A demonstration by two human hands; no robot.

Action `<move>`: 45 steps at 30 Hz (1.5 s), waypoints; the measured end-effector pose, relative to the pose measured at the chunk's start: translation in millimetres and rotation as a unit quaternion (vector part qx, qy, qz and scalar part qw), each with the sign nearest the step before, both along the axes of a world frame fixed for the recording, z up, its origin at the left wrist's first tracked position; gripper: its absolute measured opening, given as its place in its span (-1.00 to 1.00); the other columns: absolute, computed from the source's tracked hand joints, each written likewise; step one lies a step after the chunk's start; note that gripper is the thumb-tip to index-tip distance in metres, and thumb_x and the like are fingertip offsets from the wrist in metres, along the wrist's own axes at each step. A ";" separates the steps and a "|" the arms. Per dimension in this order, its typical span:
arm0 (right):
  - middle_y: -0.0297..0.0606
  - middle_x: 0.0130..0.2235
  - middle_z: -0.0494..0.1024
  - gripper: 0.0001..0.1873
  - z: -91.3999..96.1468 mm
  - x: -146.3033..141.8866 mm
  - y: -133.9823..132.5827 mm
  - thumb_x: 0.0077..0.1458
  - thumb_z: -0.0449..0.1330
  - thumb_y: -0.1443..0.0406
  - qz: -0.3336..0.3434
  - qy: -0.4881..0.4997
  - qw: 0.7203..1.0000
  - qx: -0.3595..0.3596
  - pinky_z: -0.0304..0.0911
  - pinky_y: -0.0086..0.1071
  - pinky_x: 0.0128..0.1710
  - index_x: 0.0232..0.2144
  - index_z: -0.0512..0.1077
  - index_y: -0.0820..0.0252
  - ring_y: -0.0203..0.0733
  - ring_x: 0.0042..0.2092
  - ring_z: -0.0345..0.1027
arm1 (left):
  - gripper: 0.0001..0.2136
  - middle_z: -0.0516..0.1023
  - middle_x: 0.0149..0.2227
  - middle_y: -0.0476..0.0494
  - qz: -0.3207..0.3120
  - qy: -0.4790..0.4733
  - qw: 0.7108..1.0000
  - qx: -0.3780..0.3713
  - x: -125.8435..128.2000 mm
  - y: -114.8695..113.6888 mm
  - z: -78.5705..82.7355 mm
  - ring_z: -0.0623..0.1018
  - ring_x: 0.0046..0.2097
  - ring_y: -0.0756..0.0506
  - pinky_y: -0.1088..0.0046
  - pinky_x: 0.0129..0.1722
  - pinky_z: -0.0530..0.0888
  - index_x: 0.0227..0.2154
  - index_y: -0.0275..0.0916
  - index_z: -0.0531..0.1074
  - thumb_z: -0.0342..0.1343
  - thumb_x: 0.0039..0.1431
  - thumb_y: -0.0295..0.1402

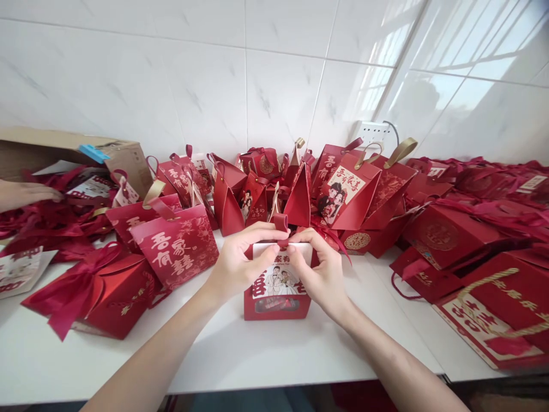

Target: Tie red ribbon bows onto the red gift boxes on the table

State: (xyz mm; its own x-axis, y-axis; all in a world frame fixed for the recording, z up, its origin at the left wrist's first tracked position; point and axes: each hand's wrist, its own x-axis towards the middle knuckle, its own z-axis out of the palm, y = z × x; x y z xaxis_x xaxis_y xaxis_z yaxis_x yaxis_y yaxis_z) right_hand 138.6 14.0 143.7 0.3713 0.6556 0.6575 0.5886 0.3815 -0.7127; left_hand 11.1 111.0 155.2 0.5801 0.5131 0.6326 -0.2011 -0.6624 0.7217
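Note:
A small red gift box with a cartoon couple on its front stands on the white table just before me. My left hand and my right hand both pinch the red ribbon at the box's top, fingers closed on it. The box's white upper flap shows between my thumbs.
Many red gift boxes and bags crowd the back of the table along the tiled wall. A bowed red box lies left. A cardboard carton stands far left, where another person's hand rests on ribbons. Flat red boxes lie right.

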 end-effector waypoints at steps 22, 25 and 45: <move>-0.36 -0.43 0.50 -0.82 6.0 8.5 16.9 0.12 0.10 0.18 0.009 0.064 0.995 -0.078 0.27 -0.43 -0.43 -0.34 0.41 0.15 -0.26 -0.43 0.32 | -0.78 0.59 -0.14 -0.17 -0.017 0.005 0.996 -0.084 8.7 18.8 4.6 0.57 -0.08 -0.16 0.33 -0.08 0.51 -0.23 -0.20 0.58 0.14 0.05 -0.37; -0.34 -0.41 0.51 -0.81 4.8 8.7 17.6 0.12 0.08 0.18 0.008 0.065 0.995 -0.078 0.26 -0.42 -0.43 -0.32 0.41 0.15 -0.24 -0.41 0.33 | -0.79 0.60 -0.14 -0.17 -0.009 0.008 0.996 -0.088 9.9 20.6 3.8 0.57 -0.07 -0.16 0.34 -0.08 0.51 -0.24 -0.20 0.58 0.14 0.05 -0.36; -0.21 -0.22 0.36 -0.84 -19.2 12.1 24.6 0.23 -0.01 0.38 -0.067 -0.146 0.985 0.070 0.31 -0.29 -0.20 -0.22 0.35 0.11 -0.20 -0.17 0.34 | -0.76 0.60 -0.13 -0.16 0.027 0.023 0.997 -0.063 12.5 19.6 6.2 0.55 -0.03 -0.15 0.29 0.01 0.47 -0.22 -0.22 0.57 0.11 0.05 -0.37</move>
